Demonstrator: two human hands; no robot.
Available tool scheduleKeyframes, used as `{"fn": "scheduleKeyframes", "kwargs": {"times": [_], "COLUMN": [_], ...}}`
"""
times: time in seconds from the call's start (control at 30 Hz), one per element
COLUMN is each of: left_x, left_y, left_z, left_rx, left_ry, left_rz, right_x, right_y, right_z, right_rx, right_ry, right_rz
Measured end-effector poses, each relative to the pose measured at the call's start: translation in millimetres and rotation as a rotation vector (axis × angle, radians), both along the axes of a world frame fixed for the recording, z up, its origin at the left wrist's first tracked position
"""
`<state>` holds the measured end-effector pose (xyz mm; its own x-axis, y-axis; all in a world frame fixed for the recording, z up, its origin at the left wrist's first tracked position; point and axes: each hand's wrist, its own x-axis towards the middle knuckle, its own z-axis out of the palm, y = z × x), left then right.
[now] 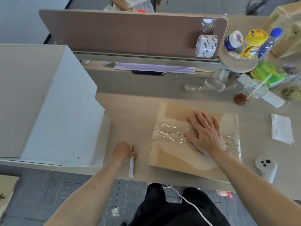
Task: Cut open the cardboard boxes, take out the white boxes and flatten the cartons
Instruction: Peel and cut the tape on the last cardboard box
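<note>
The carton [175, 154] lies flat on the desk [130, 115], near the front edge and right of the middle; a strip of crinkled clear tape [169, 133] runs across its top face. The right hand [205, 132] presses flat on the carton with fingers straight and spread, covering part of the tape. The left hand [122, 151] is well apart from it, close to the front edge; its fingers curl round the upper end of a white knife [131, 167], which lies on the desk pointing to that edge, just left of the carton. Large white boxes [61, 119] stand at the left edge; a tissue [281, 129] lies by the right edge; bottles [232, 40] stand at the far right corner, beside the divider [122, 31].
</note>
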<state>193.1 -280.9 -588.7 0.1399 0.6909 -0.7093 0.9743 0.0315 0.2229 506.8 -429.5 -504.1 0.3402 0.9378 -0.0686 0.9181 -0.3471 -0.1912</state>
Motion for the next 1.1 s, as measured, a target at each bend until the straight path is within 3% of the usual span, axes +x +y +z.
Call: {"fn": "scheduleKeyframes", "kwargs": {"times": [0.23, 0.57, 0.63, 0.77, 1.0, 1.1], "left_x": [0.4, 36.3, 47.5, 80.5, 132.7, 140.7], "left_y": [4.9, 36.6, 39.7, 38.1, 14.4, 9.6], "left_z": [1.4, 99.7, 122.5, 158.0, 180.5, 175.9], "left_rx": [-0.034, 0.215, 0.219, 0.138, -0.044, -0.075], "left_ry": [-0.115, -0.508, -0.604, -0.773, -0.983, -1.02], "left_rz": [0.116, 0.26, 0.284, 0.282, 0.206, 0.194], "right_x": [-0.8, 1.8, 2.4, -9.8, -43.0, -47.6], "right_y": [0.5, 1.9, 9.9, 30.2, 42.0, 42.1], "right_z": [0.2, 6.4, 10.9, 42.8, 81.1, 84.6], "right_rx": [0.0, -0.025, -0.001, 0.164, 0.117, 0.14], "right_ry": [0.019, 0.125, 0.241, 0.672, 1.348, 1.458], "right_rz": [0.002, -0.016, -0.049, -0.152, -0.174, -0.229]}}
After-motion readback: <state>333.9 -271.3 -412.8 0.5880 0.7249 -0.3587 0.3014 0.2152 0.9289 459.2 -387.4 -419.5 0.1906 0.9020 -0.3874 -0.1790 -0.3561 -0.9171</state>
